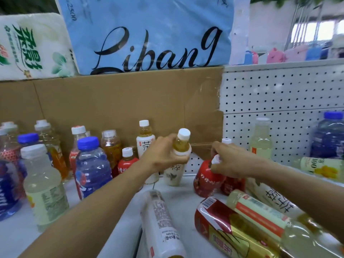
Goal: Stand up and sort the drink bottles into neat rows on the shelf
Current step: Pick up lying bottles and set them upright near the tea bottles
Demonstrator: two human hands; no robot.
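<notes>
My left hand (163, 155) grips the neck of a white-labelled tea bottle (181, 144) with a white cap, holding it nearly upright in the middle of the white shelf (16, 237). A matching tea bottle (145, 140) stands just behind it. My right hand (230, 161) holds the top of a red drink bottle (206, 181) that leans left; a second red bottle (232, 185) stands behind it. Several bottles stand in rows at the left, among them a blue-capped one (91, 164) and a pale yellow one (43, 187). Others lie flat at the front right.
Lying on the shelf are a white-labelled bottle (160, 222), a red-and-gold bottle (227, 229) and a pale green-labelled bottle (260, 215). A brown cardboard sheet (111, 103) and a white pegboard (279, 94) back the shelf. Tissue packs (147, 34) sit above.
</notes>
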